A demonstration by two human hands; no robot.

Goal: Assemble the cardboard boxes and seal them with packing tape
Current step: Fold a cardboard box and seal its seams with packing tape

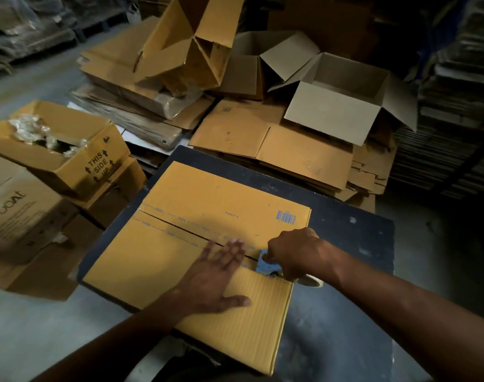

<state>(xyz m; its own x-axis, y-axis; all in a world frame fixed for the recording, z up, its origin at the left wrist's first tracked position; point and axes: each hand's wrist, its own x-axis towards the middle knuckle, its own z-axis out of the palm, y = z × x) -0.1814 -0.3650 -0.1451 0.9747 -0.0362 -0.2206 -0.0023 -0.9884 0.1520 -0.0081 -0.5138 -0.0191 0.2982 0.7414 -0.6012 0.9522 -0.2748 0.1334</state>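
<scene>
A yellow-brown cardboard box (191, 244) lies on a dark table (345, 312) with its two flaps folded shut, a seam running across its top. My left hand (216, 277) presses flat on the near flap beside the seam, fingers spread. My right hand (293, 252) grips a blue tape dispenser (265, 264) at the seam's right end; its white tape roll (311, 281) pokes out past the box's right edge. Clear tape seems to lie along the left part of the seam.
An open grey-brown box (342, 106) and stacks of flattened cartons (290, 155) stand behind the table. To the left are stacked boxes (28, 216), the top one marked "THIS SIDE UP" (78, 150) and holding crumpled plastic. Tilted open cartons (185, 45) lean at the back.
</scene>
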